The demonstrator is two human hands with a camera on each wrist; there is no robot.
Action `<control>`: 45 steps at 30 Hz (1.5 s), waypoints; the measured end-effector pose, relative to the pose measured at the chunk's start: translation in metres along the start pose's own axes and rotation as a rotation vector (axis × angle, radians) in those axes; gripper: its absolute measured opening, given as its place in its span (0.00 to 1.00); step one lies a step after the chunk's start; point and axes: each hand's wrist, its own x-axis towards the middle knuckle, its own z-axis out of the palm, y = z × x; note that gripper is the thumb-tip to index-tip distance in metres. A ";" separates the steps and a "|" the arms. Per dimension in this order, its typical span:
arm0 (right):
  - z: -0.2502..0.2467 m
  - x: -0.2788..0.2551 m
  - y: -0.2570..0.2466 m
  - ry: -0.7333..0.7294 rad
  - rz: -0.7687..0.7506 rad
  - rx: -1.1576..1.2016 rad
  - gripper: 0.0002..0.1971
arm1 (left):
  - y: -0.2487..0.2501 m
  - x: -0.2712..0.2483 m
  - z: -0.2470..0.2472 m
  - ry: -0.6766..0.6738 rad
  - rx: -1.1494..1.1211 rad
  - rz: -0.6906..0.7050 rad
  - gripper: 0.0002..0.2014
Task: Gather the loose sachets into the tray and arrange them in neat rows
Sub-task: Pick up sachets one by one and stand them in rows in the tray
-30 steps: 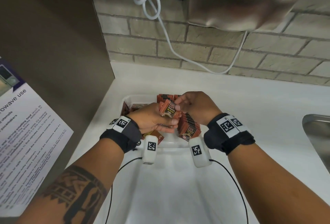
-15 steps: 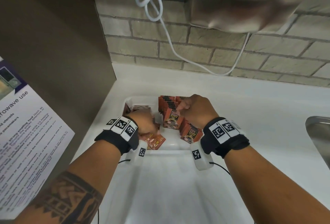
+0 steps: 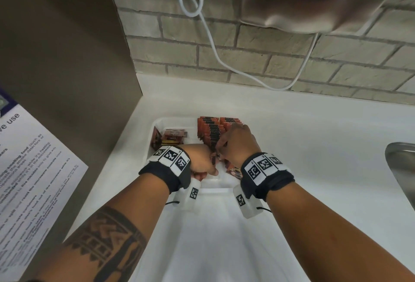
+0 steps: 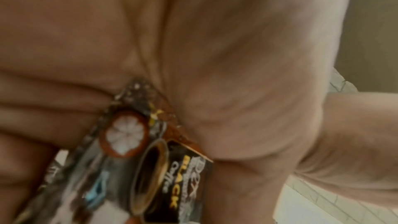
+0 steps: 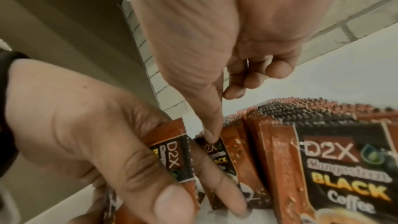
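A white tray (image 3: 157,124) stands on the counter. Orange-and-black coffee sachets stand in rows (image 3: 211,131) along its back right. A few loose sachets (image 3: 173,137) lie at its back left. My left hand (image 3: 202,162) grips a small bunch of sachets (image 4: 150,168) between thumb and fingers at the near end of the rows. Close beside it, my right hand (image 3: 235,144) pinches the top of one sachet (image 5: 217,159) with thumb and forefinger, its other fingers curled. The standing rows (image 5: 323,159) fill the right of the right wrist view.
A tall brown panel (image 3: 67,57) with a printed notice (image 3: 33,180) closes off the left. Behind is a brick wall with a white cable (image 3: 211,34) and a steel unit (image 3: 314,1). A steel sink (image 3: 402,169) lies at the right edge.
My left hand dipped to the loose sachets at the tray's front left, then came back beside the right hand. My right hand lowered its sachet to the near end of the rows.
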 end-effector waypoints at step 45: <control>-0.040 -0.031 0.005 0.079 -0.160 0.438 0.05 | -0.018 -0.031 -0.012 0.203 -0.462 0.368 0.15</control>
